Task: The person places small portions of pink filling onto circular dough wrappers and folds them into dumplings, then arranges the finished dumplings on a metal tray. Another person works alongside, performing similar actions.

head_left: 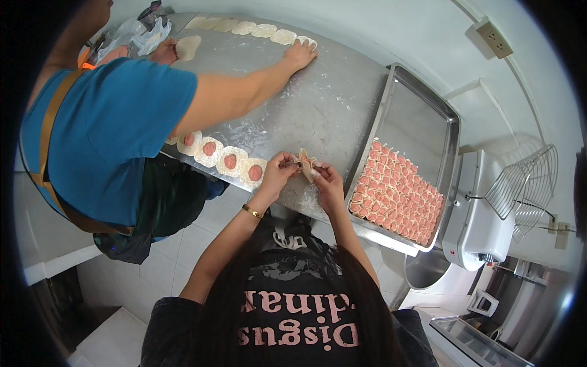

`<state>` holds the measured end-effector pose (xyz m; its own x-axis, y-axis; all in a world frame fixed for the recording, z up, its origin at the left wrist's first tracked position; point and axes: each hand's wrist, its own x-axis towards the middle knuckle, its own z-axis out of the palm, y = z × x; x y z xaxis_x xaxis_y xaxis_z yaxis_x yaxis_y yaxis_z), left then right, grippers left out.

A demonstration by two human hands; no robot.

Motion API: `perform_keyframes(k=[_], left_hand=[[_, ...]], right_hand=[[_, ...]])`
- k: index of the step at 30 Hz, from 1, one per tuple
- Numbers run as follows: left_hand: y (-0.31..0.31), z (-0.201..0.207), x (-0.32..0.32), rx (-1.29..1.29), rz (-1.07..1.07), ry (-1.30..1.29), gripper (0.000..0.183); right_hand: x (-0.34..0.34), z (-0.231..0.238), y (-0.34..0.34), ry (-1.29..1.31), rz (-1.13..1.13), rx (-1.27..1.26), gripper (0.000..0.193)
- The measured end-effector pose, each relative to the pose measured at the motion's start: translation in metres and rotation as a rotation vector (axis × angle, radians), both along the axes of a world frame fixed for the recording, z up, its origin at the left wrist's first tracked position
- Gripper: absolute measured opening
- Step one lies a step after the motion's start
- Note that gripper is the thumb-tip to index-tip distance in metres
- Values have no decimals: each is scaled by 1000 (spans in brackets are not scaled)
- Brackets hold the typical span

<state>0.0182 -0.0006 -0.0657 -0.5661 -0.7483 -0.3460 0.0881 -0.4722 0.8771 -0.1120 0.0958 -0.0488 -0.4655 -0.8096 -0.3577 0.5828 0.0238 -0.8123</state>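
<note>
Left hand (278,172) and right hand (330,188) pinch partly folded wrapper (307,172) between them, over near side of desk (330,128) | filled wrappers (230,161) in row, leftward | tray (422,113) of pink-topped dumplings (397,192), right | co-worker's hand (299,55) at far plain wrappers (264,30)

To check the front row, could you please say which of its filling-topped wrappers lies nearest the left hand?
The row's rightmost wrapper, beside the left hand; the others lie farther left.
</note>
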Motion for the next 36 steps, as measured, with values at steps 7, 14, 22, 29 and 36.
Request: perform_keyframes(k=[7, 14, 22, 29, 36], left_hand=[[8, 29, 8, 97, -12, 118, 24], [6, 11, 8, -247, -127, -174, 14], [20, -7, 7, -541, -128, -246, 16], [24, 8, 5, -475, -156, -405, 25], [28, 7, 4, -649, -248, -437, 34]], right_hand=[[-9, -13, 3, 322, 118, 90, 28], [-19, -19, 7, 668, 194, 134, 40], [-14, -17, 11, 859, 284, 175, 42], [-21, -15, 8, 1117, 285, 88, 40], [-21, -11, 14, 1111, 369, 186, 30]])
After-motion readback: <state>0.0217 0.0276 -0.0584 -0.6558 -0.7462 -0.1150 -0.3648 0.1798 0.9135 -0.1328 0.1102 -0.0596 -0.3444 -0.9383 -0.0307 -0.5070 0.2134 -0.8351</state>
